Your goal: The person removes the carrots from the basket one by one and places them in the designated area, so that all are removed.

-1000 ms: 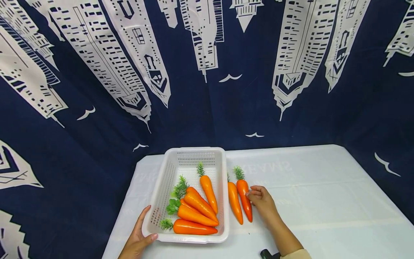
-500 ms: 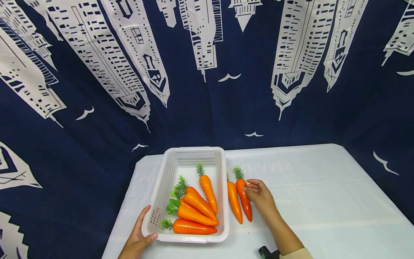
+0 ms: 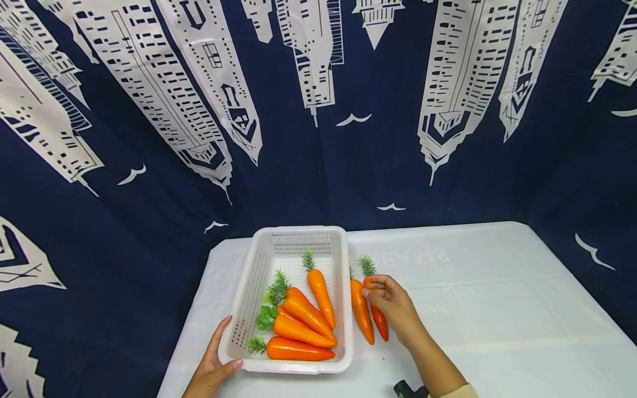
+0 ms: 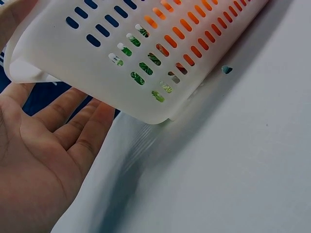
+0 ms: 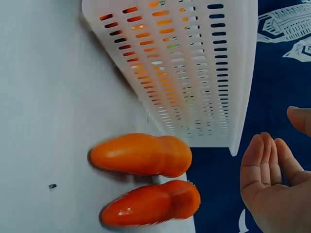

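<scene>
A white perforated plastic basket (image 3: 344, 309) holds several glossy orange carrots (image 3: 298, 331) with green tops. My left hand (image 3: 211, 367) grips its near left corner, thumb at the near rim. In the left wrist view the fingers (image 4: 85, 128) reach under the rim of the basket (image 4: 58, 53). Beside the basket's right wall lie an orange carrot (image 3: 361, 315) and a redder carrot (image 3: 380, 321). Over the redder one hovers my right hand (image 3: 395, 309), fingers loosely bent. In the right wrist view the hand (image 5: 277, 189) is apart from both carrots and holds nothing.
A white cloth (image 3: 487, 298) covers the table. Behind it hangs a dark blue curtain (image 3: 368, 171) printed with white buildings and birds. A black device (image 3: 410, 389) shows by the right wrist. A small dark speck (image 5: 52, 186) lies on the cloth.
My right hand has moved up and then left, from the redder carrot's right side to over its upper part. My left hand, the basket and the carrots stay as they were.
</scene>
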The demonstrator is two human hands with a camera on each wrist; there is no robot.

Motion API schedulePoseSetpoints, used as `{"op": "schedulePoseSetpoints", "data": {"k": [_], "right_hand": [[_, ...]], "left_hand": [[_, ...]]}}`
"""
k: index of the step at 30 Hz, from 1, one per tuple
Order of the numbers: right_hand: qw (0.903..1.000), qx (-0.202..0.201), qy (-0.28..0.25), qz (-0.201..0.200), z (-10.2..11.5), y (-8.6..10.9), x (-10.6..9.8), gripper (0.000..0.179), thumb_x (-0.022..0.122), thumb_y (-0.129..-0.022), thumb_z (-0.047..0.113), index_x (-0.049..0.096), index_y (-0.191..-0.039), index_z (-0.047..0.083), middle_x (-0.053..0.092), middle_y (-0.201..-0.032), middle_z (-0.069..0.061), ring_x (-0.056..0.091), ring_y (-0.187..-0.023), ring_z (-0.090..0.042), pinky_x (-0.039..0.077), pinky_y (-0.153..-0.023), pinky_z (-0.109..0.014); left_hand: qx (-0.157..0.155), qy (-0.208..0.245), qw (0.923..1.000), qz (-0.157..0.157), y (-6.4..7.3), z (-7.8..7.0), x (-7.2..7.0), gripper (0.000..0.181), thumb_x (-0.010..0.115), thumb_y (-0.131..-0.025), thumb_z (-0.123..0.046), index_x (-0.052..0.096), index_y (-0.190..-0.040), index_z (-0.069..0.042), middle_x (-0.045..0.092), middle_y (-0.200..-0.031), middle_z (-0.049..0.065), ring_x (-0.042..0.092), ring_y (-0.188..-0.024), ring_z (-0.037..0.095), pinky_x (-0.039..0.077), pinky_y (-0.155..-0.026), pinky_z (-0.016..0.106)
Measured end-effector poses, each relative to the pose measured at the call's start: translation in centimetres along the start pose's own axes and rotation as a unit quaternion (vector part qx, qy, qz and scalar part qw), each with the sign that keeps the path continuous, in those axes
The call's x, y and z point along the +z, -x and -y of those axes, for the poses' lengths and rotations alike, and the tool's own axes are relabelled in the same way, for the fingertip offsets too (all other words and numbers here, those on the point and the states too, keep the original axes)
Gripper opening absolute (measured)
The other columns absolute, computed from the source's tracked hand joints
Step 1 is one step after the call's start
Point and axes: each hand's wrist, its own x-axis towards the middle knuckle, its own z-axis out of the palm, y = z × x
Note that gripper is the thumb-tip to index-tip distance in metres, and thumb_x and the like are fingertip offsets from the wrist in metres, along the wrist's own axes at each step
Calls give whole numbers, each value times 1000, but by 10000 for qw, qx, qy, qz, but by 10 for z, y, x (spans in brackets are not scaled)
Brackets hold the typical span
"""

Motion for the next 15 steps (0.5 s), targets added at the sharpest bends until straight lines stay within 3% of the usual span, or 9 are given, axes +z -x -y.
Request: {"op": "schedulePoseSetpoints", "data": {"k": [15], "right_hand": [[9969, -223, -36, 759, 11, 7, 16, 41, 72, -94, 20, 59, -131, 5, 64, -124, -16, 64, -107, -19, 53, -89, -19]], "left_hand": [[-65, 35, 10000, 7, -2, 1, -1, 99, 63, -94, -2, -3, -162, -31, -18, -163, 11, 41, -120, -16, 50, -96, 23]]}}
